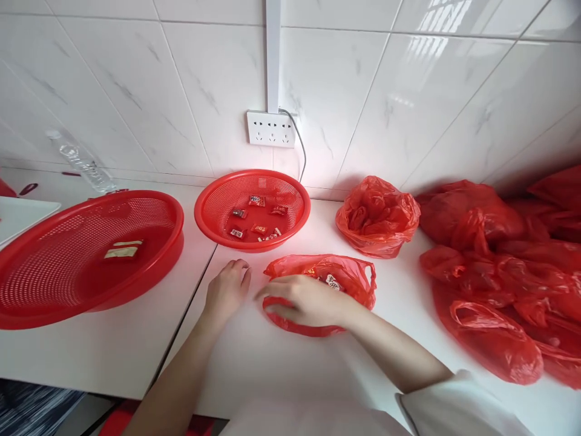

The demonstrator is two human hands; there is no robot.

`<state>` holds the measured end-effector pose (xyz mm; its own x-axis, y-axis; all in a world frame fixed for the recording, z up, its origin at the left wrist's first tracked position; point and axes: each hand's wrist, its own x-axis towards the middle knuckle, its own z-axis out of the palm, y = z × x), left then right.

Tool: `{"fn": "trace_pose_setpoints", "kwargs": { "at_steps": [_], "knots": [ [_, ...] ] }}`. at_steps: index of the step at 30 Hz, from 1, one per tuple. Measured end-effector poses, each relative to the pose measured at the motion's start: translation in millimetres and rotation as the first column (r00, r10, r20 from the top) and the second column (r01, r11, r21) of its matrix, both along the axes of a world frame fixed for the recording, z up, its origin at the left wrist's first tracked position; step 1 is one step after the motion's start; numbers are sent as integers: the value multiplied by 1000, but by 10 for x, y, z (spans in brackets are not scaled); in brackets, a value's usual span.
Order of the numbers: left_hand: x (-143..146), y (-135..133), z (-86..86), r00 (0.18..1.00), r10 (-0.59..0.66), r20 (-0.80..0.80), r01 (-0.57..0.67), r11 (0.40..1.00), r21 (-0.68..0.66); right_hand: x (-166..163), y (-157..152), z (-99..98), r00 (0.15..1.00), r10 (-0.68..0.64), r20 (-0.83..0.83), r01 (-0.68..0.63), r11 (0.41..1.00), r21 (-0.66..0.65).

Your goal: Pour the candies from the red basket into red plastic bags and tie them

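Observation:
My left hand (227, 287) hovers over the white table just in front of a small red mesh basket (204, 227). Its fingers are bent and the thumb stands apart, with nothing visible in it. Over the near left side of an opened red plastic bag (358, 290) is my right hand (306, 300), slightly blurred, thumb and fingers apart. Small wrapped packets (333, 282) show inside that bag, partly hidden by the hand. Several small wrapped packets, among them a red and yellow packet (259, 228), lie spread in the basket.
At left stands a larger red basket (167, 260) holding a pale packet (121, 249). A clear bottle (84, 163) lies behind it. A crumpled red bag (376, 212) sits beyond the opened one. Filled red bags (499, 339) pile up at right. A socket strip (271, 129) is on the wall.

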<state>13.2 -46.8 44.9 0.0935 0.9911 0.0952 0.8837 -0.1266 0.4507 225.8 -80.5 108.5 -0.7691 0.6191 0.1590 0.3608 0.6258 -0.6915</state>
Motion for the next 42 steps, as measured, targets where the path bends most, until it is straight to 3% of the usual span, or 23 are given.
{"fn": "trace_pose_setpoints", "kwargs": {
  "at_steps": [2,4,6,7,8,10,13,15,18,20,22,24,25,27,29,31,33,35,38,40,42],
  "knots": [
    [115,-137,48,996,-86,-28,86,996,-10,451,-87,-37,930,-323,172,315,946,74],
    [275,-268,70,984,-161,-76,162,987,7,803,-144,-142,704,-641,305,603,767,219],
    [430,-364,54,970,-177,-165,184,982,28,1061,-185,-285,447,-816,366,749,565,347],
    [489,-390,36,963,-172,-207,182,983,28,1159,-203,-358,350,-852,390,781,495,381],
    [529,-401,15,958,-165,-236,175,984,22,1240,-221,-425,289,-857,426,798,462,388],
    [553,-379,-7,958,-162,-235,163,987,-15,1361,-252,-518,264,-812,521,816,476,328],
    [480,-274,85,982,-178,-64,172,981,-87,1470,-284,-485,379,-754,536,831,533,162],
    [404,-187,254,967,-203,151,217,973,-77,1510,-290,-334,512,-766,388,825,564,25],
    [314,-67,615,831,-213,514,199,976,84,1527,-263,18,689,-725,-25,709,680,-187],
    [286,-12,871,682,-200,703,128,980,154,1509,-207,262,630,-697,-343,677,709,-198],
    [288,15,1106,500,-204,842,54,977,205,1472,-122,466,437,-657,-614,749,644,-156],
    [315,14,1307,335,-280,899,1,955,297,1413,-25,619,270,-568,-778,823,556,-120],
    [336,7,1392,279,-324,904,-24,939,344,1375,20,678,231,-515,-826,836,539,-102],
    [388,-14,1532,228,-398,889,-29,910,414,1282,86,767,227,-424,-877,825,562,-58],
    [449,-31,1625,226,-440,869,61,897,438,1171,112,828,265,-369,-891,801,598,-10],
    [519,-39,1665,206,-469,859,247,874,419,1051,100,871,337,-371,-865,791,610,46],
    [602,-38,1652,199,-476,857,456,819,350,934,66,905,455,-378,-806,758,639,128],
    [702,-33,1598,286,-474,833,593,770,235,827,31,930,628,-327,-707,653,715,249],
    [860,-20,1482,470,-502,725,628,768,125,699,8,925,864,-161,-477,396,803,445],
    [933,-10,1407,508,-483,713,608,787,101,649,19,868,901,-126,-416,343,795,501],
    [954,-5,1345,517,-395,759,561,826,47,630,44,764,869,-192,-455,416,782,464]
  ]
}}
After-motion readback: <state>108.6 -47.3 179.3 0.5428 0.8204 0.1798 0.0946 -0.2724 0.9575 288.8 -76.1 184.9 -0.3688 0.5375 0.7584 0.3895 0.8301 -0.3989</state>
